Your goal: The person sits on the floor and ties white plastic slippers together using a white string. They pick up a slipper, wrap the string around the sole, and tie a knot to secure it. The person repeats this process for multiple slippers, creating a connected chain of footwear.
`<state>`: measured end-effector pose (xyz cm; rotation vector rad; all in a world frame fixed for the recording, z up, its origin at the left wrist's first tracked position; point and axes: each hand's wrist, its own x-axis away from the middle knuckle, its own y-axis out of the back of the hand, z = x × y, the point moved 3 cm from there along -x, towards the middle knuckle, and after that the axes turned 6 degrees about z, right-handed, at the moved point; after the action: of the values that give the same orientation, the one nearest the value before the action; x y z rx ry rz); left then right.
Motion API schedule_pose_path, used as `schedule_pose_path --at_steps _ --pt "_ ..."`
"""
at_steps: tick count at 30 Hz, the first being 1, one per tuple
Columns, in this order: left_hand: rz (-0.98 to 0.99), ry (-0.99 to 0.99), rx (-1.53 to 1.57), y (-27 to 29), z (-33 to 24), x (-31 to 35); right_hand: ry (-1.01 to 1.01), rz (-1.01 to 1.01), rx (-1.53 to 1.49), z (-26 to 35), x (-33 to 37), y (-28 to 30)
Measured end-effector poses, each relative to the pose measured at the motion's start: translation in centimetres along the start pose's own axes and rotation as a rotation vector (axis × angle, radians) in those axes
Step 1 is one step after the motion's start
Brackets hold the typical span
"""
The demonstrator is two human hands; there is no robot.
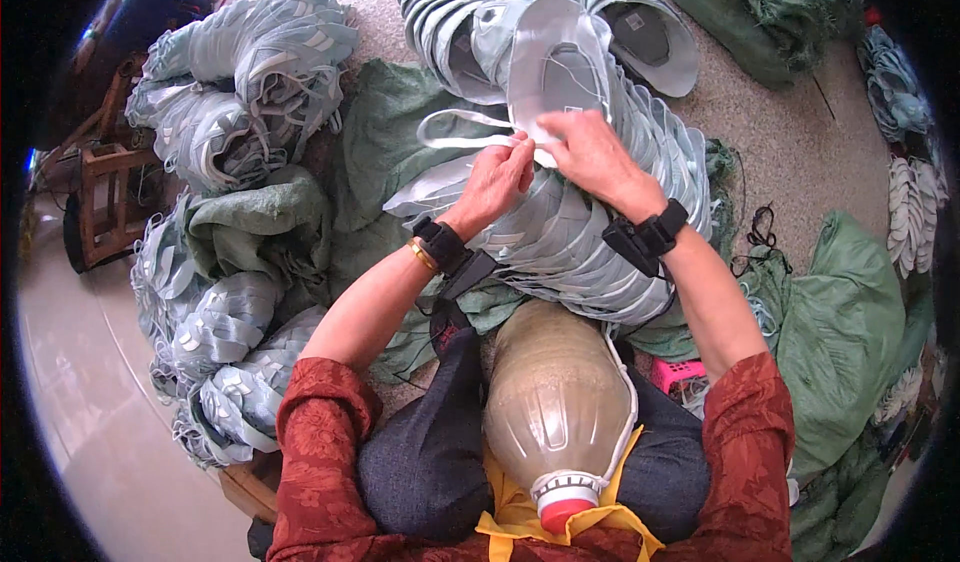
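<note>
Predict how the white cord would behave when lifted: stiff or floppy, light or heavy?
The white cord would probably bend easily, since it curves round into a loop beside the left hand. It is likely light, looking slender next to that hand. It may have slight springiness, as the loop stands open rather than collapsed.

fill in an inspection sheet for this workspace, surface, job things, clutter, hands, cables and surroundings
surface: speckled floor, partly covered by green cloth
job's things: pale shoe uppers nested in rows; white lace looped out leftward
clutter: more bundled uppers at left; pink basket; capped bottle between the legs
hands: left hand pinches the lace; right hand is beside it, fingertips blurred, grip unclear
cables: nothing seen for certain; tangled black cord at right
surroundings: wooden frame at left, green sack at right
</note>
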<state>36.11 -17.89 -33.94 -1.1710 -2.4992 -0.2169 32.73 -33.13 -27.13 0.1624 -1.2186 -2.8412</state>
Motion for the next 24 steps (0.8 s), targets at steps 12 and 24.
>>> schedule_pose_path --at_steps 12,24 --pt "0.168 -0.102 -0.24 1.2 -6.2 0.9 -0.168 0.003 -0.127 -1.0 -0.1 -0.5" --pt "0.229 -0.124 -0.088 1.0 -9.0 -1.9 -0.153 0.273 -0.77 -2.3 -0.4 -0.8"
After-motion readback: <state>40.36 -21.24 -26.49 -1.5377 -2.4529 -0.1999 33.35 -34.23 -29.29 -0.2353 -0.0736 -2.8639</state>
